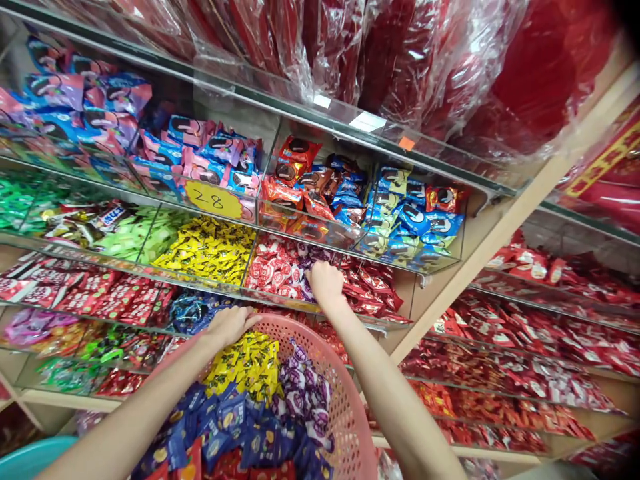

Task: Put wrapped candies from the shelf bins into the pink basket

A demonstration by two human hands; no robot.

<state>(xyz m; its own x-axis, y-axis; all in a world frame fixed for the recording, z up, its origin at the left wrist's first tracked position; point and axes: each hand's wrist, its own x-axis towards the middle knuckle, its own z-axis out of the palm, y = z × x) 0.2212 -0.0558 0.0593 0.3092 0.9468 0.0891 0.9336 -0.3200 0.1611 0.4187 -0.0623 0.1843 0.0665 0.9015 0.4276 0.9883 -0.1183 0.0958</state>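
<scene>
My right hand (326, 283) reaches into a shelf bin of red-and-white and purple wrapped candies (280, 270), fingers curled down into the pile; what they grip is hidden. My left hand (231, 325) rests on the far rim of a pink plastic basket (345, 400), fingers closed over the edge. The basket holds yellow candies (247, 363), purple-white candies (303, 387) and blue packets (240, 427).
Clear-fronted tiered shelves hold bins of sweets: yellow candies (207, 250), green ones (130, 233), blue cookie packs (410, 220), red packs (370, 287). A yellow price tag (213, 199) reads 28. Red bagged goods hang above. More red sweets fill shelves to the right.
</scene>
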